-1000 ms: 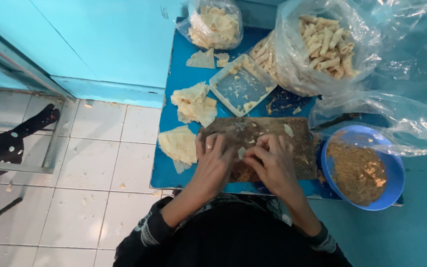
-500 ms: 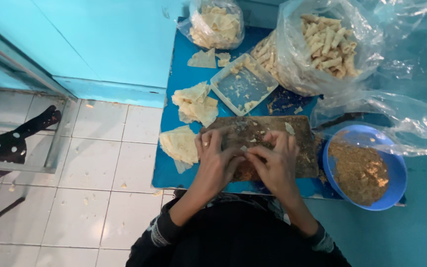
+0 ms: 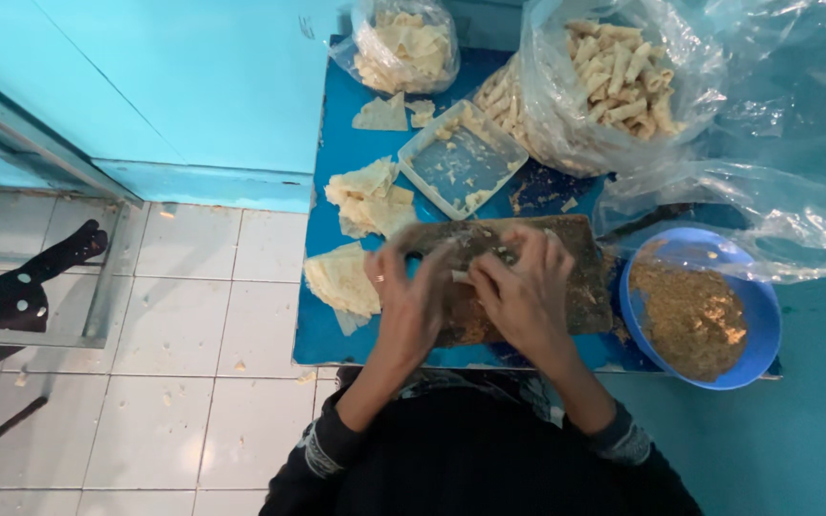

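My left hand (image 3: pixel 413 301) and my right hand (image 3: pixel 524 291) lie side by side on a brown wooden board (image 3: pixel 585 277) on the blue table (image 3: pixel 336 162). Their fingers curl around a small pale roll of wrapper (image 3: pixel 459 276), pressed against the board between them. A stack of thin round wrappers (image 3: pixel 341 279) sits just left of my left hand. A blue bowl of brown crumbly filling (image 3: pixel 695 311) stands to the right of my right hand.
Folded wrapper pieces (image 3: pixel 370 199) and a clear rectangular tray (image 3: pixel 463 161) lie behind the board. A large plastic bag of finished rolls (image 3: pixel 614 76) and a smaller bag of wrappers (image 3: pixel 403 43) stand at the back. White tiled floor (image 3: pixel 174 334) lies left of the table.
Both hands have stayed on the board, with the fingers shifting forward slightly around the small roll. The view has shifted a little.
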Tool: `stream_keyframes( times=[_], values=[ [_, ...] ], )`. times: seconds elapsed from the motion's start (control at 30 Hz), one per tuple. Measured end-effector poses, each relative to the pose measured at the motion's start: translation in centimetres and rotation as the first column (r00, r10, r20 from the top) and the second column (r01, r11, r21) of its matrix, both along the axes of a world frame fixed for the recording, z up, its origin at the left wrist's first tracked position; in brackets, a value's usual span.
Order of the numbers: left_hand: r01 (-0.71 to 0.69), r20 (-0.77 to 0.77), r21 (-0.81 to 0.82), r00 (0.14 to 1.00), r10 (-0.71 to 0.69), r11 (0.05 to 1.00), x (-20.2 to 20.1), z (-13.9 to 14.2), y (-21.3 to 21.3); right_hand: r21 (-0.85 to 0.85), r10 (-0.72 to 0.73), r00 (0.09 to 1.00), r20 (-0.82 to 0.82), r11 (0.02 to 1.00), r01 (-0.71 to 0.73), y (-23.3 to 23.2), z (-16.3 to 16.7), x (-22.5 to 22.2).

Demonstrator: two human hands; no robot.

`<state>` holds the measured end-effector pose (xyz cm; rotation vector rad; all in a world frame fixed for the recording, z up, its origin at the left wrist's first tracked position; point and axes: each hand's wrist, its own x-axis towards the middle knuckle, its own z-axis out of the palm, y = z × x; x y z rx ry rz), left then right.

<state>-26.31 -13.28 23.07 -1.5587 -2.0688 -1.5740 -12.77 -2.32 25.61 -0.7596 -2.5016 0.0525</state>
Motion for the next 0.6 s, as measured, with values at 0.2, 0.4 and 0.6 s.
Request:
stream_keyframes(
  times=[0.2, 0.4, 0.6],
  values=[
    [-0.086, -0.009, 0.067, 0.996, 0.086, 0.994, -0.2, 0.1, -0.8, -0.04, 0.105, 0.993, -0.056, 0.993, -0.108, 0.0, 1.0, 1.0],
    [-0.042, -0.089, 0.034, 0.995, 0.045, 0.999, -0.1, 0.4, -0.8, -0.007, 0.134, 0.99, -0.053, 0.991, -0.135, -0.8, 0.5, 1.0],
    [0.037, -0.044, 0.064, 0.998, -0.034, 0.997, -0.1, 1.7, -1.5, -0.197, 0.427, 0.904, 0.002, 0.887, -0.418, 1.9, 3.3, 1.8]
  ],
)
